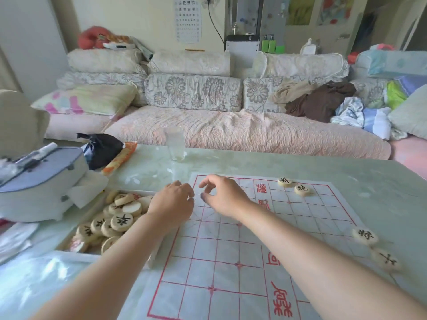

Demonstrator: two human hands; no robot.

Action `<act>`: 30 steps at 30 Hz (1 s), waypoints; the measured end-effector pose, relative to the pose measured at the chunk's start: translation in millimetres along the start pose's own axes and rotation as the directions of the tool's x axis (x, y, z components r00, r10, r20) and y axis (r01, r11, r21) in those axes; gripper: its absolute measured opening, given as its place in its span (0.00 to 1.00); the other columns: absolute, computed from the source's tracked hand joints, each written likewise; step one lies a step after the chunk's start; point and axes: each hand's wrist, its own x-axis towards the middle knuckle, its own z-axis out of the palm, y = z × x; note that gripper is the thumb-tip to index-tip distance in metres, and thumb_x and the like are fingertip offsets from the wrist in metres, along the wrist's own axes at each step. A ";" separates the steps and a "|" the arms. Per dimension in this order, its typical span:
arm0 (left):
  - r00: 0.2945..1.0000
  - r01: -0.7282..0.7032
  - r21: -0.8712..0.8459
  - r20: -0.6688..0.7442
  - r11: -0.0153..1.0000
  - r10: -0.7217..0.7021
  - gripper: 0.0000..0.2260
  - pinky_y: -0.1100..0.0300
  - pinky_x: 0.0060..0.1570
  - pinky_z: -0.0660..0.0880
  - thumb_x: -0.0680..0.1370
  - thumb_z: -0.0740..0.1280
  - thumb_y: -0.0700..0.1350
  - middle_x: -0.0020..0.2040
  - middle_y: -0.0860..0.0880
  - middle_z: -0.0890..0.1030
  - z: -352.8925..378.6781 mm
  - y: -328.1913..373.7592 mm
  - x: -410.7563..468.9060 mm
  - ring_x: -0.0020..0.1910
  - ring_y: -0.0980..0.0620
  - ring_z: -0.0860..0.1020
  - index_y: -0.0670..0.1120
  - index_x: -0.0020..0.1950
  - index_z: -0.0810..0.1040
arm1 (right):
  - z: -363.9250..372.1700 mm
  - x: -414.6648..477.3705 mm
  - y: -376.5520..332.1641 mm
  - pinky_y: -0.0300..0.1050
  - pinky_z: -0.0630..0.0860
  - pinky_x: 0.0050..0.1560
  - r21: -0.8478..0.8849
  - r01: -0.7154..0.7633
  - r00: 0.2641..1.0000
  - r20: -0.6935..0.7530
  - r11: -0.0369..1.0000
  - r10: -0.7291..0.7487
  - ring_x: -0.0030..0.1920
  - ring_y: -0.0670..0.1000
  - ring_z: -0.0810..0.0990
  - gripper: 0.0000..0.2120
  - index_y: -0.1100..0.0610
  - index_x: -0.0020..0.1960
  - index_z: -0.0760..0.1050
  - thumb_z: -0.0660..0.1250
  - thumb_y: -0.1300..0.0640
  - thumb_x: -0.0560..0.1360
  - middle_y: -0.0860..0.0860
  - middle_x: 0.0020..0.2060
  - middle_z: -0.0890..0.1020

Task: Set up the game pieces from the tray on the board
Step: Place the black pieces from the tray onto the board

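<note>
Setup looks barely begun: four pieces (302, 190) sit along the right of the board (231, 262), the rest heaped in the tray (131, 191) at centre left. My right hand (225, 195) hovers loose and empty. My left hand (172, 202) is curled, and I cannot tell what it holds. Next I need one piece pinched from the tray.

White board (231, 262) gridded in red — cream pieces (121, 222) with black characters — grey-flowered sofa cushions (193, 92).

Home living room, cushioned sofa (208, 125), scattered clothes (321, 100), glass-topped table (254, 165)
</note>
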 end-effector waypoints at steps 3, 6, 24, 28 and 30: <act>0.999 0.051 0.018 -0.012 0.999 -0.051 0.11 0.56 0.48 0.72 0.76 0.61 0.48 0.53 0.51 0.77 -21.5 -39.5 -25.4 0.54 0.48 0.77 0.54 0.56 0.78 | 35.1 -6.3 -38.0 0.47 0.77 0.51 -0.008 0.049 0.992 0.118 0.999 -0.048 0.46 0.49 0.79 0.11 0.47 0.58 0.78 0.67 0.53 0.76 0.44 0.50 0.82; 0.996 0.068 0.002 -0.055 0.998 -0.067 0.10 0.56 0.53 0.72 0.76 0.62 0.45 0.55 0.51 0.78 -35.3 -83.1 -52.8 0.56 0.48 0.75 0.53 0.54 0.79 | 64.5 -10.9 -73.5 0.47 0.78 0.52 -0.022 0.106 0.976 0.193 0.994 -0.100 0.48 0.50 0.80 0.11 0.44 0.58 0.78 0.67 0.51 0.76 0.45 0.53 0.82; 0.994 0.111 0.089 -0.011 0.990 -0.111 0.12 0.55 0.54 0.71 0.80 0.58 0.50 0.54 0.52 0.75 -60.3 -149.0 -87.0 0.57 0.48 0.71 0.58 0.57 0.78 | 115.5 -2.9 -121.9 0.39 0.71 0.54 -0.221 0.106 0.934 0.356 0.970 -0.021 0.60 0.50 0.76 0.19 0.48 0.63 0.75 0.66 0.64 0.75 0.45 0.58 0.75; 0.994 0.110 0.128 -0.038 0.986 -0.106 0.12 0.55 0.55 0.69 0.79 0.60 0.53 0.56 0.51 0.75 -61.7 -133.8 -87.0 0.58 0.48 0.70 0.56 0.57 0.79 | 109.4 -2.8 -114.0 0.41 0.74 0.56 -0.105 -0.003 0.956 0.292 0.994 0.034 0.59 0.49 0.78 0.10 0.48 0.57 0.79 0.66 0.59 0.78 0.48 0.59 0.79; 0.995 0.088 0.156 -0.048 0.984 -0.082 0.11 0.55 0.56 0.68 0.77 0.63 0.53 0.58 0.51 0.74 -59.8 -126.0 -85.6 0.60 0.48 0.70 0.56 0.59 0.78 | 102.6 -5.2 -109.9 0.40 0.71 0.54 -0.041 -0.056 0.965 0.254 0.998 0.064 0.58 0.49 0.78 0.08 0.50 0.58 0.80 0.66 0.56 0.80 0.48 0.58 0.80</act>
